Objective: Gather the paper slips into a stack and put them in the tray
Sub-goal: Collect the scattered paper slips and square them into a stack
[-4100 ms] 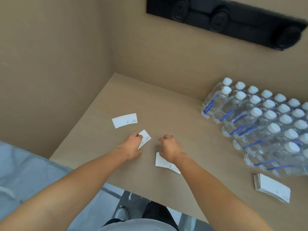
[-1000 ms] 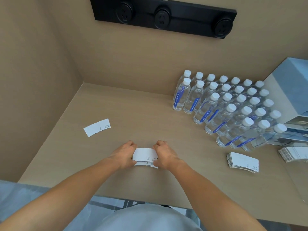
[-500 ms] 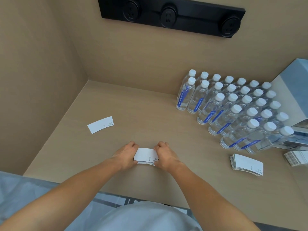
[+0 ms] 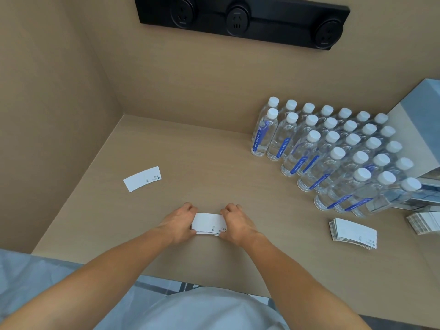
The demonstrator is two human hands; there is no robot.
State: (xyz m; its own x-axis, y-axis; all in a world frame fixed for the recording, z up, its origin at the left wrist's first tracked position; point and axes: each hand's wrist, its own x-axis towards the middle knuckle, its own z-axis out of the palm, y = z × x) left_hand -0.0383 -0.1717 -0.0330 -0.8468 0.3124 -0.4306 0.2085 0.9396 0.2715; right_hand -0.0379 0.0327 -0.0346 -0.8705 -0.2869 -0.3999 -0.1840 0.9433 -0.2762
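Observation:
A small stack of white paper slips (image 4: 207,223) lies on the wooden table (image 4: 202,163) near its front edge. My left hand (image 4: 179,222) grips the stack's left end and my right hand (image 4: 235,223) grips its right end, fingers curled around the edges. One loose white slip (image 4: 142,178) lies flat to the far left, apart from both hands. A thicker stack of slips (image 4: 353,233) rests on the table to the right. No tray can be made out for certain.
Several rows of clear water bottles (image 4: 333,153) with white caps stand at the back right. A pale box (image 4: 419,129) and another pile of slips (image 4: 425,222) sit at the right edge. A black socket strip (image 4: 238,20) is mounted on the back wall.
About four seconds ago my hands each pressed a separate slip; now those slips form one stack held between both hands. In the last second the hands have barely shifted.

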